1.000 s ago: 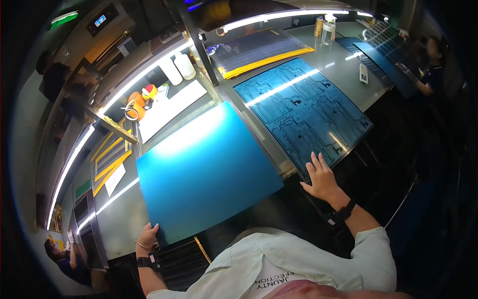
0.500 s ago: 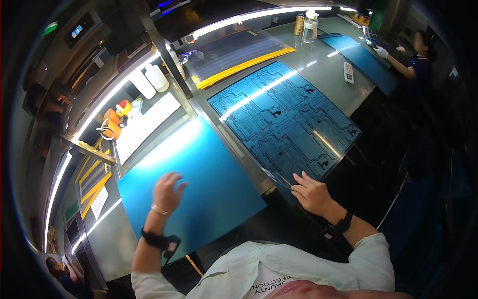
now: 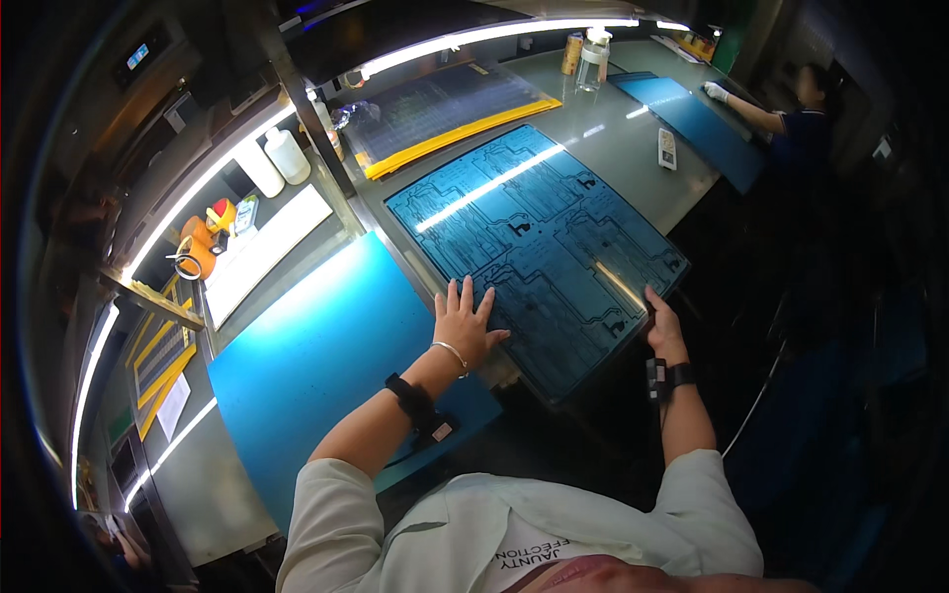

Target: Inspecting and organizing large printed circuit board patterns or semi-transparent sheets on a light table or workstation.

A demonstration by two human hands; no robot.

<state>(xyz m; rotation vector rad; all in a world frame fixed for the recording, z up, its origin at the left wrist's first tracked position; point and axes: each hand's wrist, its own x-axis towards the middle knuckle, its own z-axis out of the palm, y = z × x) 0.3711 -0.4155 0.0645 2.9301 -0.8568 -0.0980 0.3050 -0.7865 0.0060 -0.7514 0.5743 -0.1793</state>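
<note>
A blue panel covered with dark circuit-like lines [image 3: 554, 232] lies on the bench in front of me, its near end sticking out past the bench edge. Spread over its left edge are the fingers of my left hand [image 3: 463, 321], which rests there with nothing gripped. At the panel's right near edge, my right hand [image 3: 666, 326] is closed around the rim; some of its fingers are hidden. To the left lies a plain blue panel [image 3: 316, 366], partly under my left forearm.
Behind the patterned panel sits a dark sheet with yellow edging [image 3: 445, 119]. A clear bottle [image 3: 593, 61], a can [image 3: 572, 54] and a white remote-like device [image 3: 667, 150] stand or lie farther off. White bottles [image 3: 287, 156] line the left shelf. A co-worker's gloved hand [image 3: 716, 92] touches another blue panel [image 3: 692, 128].
My left hand has moved right, from above the plain panel to the patterned panel's left edge. My right hand has shifted from the near corner to the right edge. The view has turned slightly.
</note>
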